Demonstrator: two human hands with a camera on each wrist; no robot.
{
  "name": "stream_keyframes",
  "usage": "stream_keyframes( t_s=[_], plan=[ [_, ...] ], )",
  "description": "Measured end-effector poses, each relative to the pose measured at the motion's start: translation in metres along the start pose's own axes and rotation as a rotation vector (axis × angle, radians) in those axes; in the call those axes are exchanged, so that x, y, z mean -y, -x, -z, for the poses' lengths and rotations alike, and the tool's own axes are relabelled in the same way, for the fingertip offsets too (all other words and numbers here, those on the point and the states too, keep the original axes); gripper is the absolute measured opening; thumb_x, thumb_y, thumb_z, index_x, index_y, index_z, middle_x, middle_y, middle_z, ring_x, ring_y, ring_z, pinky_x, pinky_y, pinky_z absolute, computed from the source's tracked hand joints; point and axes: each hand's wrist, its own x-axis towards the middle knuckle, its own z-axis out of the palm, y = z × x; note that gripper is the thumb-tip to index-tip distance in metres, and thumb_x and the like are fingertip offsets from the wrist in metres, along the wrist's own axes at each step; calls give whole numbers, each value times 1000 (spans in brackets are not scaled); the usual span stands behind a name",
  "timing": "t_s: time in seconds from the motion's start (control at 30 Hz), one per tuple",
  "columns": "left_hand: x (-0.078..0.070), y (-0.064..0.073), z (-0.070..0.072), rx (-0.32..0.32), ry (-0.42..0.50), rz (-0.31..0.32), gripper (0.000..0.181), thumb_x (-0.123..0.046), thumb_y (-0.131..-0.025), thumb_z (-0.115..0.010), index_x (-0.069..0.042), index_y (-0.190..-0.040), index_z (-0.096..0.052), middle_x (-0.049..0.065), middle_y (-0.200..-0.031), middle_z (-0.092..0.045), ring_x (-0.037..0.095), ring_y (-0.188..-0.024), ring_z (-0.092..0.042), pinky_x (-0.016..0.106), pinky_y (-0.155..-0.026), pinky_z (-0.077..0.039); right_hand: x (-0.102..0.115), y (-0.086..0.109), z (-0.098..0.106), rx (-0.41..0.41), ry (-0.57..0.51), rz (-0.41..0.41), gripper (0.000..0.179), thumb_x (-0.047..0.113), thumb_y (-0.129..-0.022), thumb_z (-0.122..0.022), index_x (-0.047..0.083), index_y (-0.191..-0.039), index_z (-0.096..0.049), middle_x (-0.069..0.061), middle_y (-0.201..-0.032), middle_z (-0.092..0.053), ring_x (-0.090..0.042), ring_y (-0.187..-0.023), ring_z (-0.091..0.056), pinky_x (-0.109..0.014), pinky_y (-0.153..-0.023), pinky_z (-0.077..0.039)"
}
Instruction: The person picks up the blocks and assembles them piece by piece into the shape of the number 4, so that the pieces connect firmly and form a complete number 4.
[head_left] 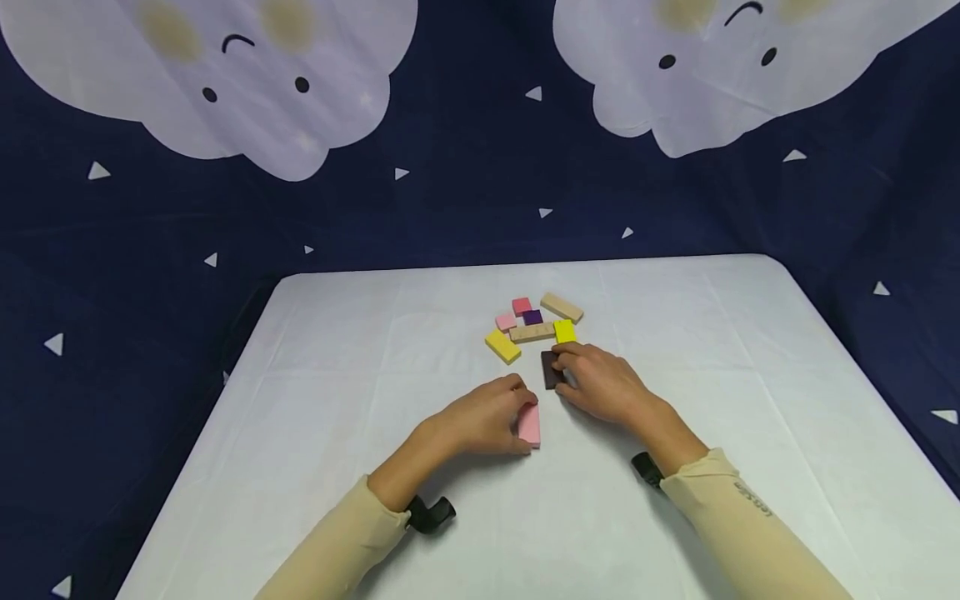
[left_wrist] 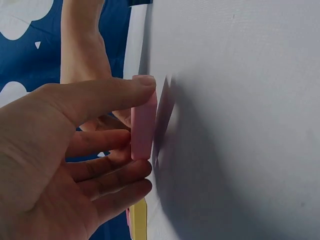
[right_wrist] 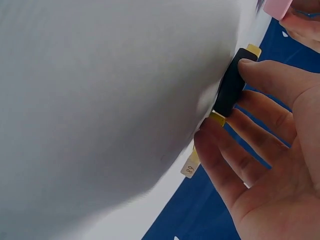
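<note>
My left hand [head_left: 491,417] pinches a pink block [head_left: 529,426] by its ends, between thumb and fingertips. In the left wrist view that pink block [left_wrist: 143,122] stands just off the white cloth, its shadow beside it. To the right and a little farther away, my right hand [head_left: 600,382] holds a dark brown block [head_left: 551,370] between thumb and fingers. The right wrist view shows the dark block [right_wrist: 232,84] with the thumb on one end; part of the fingers' contact is hard to see. The two blocks are apart.
Beyond the hands lies a loose cluster: a yellow block [head_left: 502,346], another yellow block [head_left: 565,331], two wooden blocks, a dark purple block [head_left: 532,317] and small pink and red blocks. A white cloth [head_left: 360,367] covers the table. Behind it hangs a navy curtain [head_left: 465,217].
</note>
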Motion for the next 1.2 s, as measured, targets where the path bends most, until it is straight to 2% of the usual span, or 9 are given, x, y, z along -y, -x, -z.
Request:
stream_keyframes(
  t_s=[0.33,0.67,0.87,1.2],
  plan=[
    [-3,1,-8,-23,-22,-42,60,-42,-63,-77,-12,-110,-58,-4,-101,-47,8,-88,-44,20,-79,-39,1,2,-1,0,-6,-9,32,28,-79,-66,12,-106,-65,-2,-127,-48,-22,-112,-46,-45,-85,-41],
    [1,2,-12,-32,-8,-29,64,-47,-61,-77,-13,-112,-57,-5,-105,-48,7,-92,-45,22,-86,-39,4,2,-2,12,-1,-27,34,28,-79,-66,11,-108,-64,-3,-129,-47,-24,-114,-45,-47,-85,-41],
    [2,2,-14,-50,-10,-32,65,-48,-61,-76,-13,-112,-58,-5,-104,-48,6,-92,-45,23,-86,-39,3,2,-1,3,2,-21,33,28,-79,-66,11,-108,-64,-3,-128,-47,-24,-113,-45,-47,-84,-42],
    [2,3,-15,-60,-26,-26,64,-48,-62,-76,-14,-112,-58,-6,-105,-48,6,-92,-46,23,-86,-40,4,3,2,36,36,5,37,30,-80,-64,10,-112,-62,-4,-131,-45,-23,-116,-44,-48,-82,-42]
  ],
)
